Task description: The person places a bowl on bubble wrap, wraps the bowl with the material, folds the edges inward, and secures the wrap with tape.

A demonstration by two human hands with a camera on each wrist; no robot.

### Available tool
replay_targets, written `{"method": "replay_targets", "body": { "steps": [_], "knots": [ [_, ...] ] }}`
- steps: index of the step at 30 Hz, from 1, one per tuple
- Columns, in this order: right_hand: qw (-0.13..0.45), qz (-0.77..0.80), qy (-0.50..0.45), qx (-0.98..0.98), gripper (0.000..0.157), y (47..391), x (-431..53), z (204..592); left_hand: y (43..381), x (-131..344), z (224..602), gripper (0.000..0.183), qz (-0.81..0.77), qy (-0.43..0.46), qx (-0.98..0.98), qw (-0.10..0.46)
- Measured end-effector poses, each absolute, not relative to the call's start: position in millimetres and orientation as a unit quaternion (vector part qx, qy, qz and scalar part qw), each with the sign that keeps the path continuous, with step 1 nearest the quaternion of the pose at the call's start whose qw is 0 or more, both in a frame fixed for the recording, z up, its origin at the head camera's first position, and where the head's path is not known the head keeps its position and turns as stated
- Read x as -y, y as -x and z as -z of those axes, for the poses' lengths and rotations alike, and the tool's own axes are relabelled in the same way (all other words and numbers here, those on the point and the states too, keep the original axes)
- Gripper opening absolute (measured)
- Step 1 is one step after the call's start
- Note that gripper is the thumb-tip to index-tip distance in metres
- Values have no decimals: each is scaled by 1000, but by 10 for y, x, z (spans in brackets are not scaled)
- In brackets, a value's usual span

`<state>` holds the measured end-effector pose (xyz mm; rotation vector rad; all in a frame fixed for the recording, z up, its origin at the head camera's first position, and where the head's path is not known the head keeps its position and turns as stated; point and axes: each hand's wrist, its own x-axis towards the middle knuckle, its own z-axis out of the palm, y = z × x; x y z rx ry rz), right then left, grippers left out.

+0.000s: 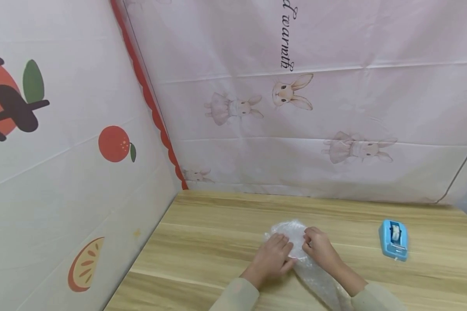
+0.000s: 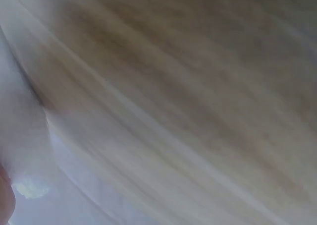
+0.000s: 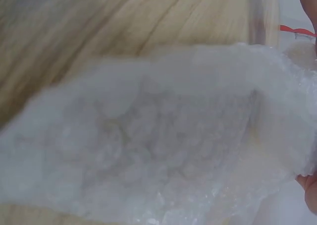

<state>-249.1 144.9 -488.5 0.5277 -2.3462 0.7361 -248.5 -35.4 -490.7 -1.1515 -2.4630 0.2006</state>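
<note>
Bubble wrap (image 1: 321, 283) is gathered around a round, whitish shape (image 1: 297, 242) on the table, and a loose strip of it trails toward the person. What lies inside the wrap cannot be made out. On the left side of the bundle rests my left hand (image 1: 270, 257), its fingers laid over the wrap. At the opposite side, my right hand (image 1: 322, 250) has curled fingers that pinch the wrap's edge. The right wrist view is largely filled by the bubble wrap (image 3: 148, 145), with fingertips (image 3: 309, 193) at its right edge. In the left wrist view, mostly blurred wood grain shows.
A blue tape dispenser (image 1: 394, 239) with a tape roll stands to the right of the hands on the wooden table (image 1: 202, 242). Printed cloth with rabbits (image 1: 358, 172) hangs behind the table, and a fruit-patterned sheet (image 1: 140, 142) borders its left side.
</note>
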Motion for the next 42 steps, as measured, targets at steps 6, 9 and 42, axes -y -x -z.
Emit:
{"method": "replay_targets", "body": {
  "steps": [6,9,42],
  "knots": [
    [292,-278,-188,895,19,2457,-1435,4867,2490,322,4902,42,-75,414,888,188],
    [290,-273,-183,899,19,2459,-1435,4877,2487,309,4901,43,-84,411,889,184],
    [272,-275,-190,903,24,2402,-1428,4887,2464,98,4834,43,-73,419,904,40]
  ]
}}
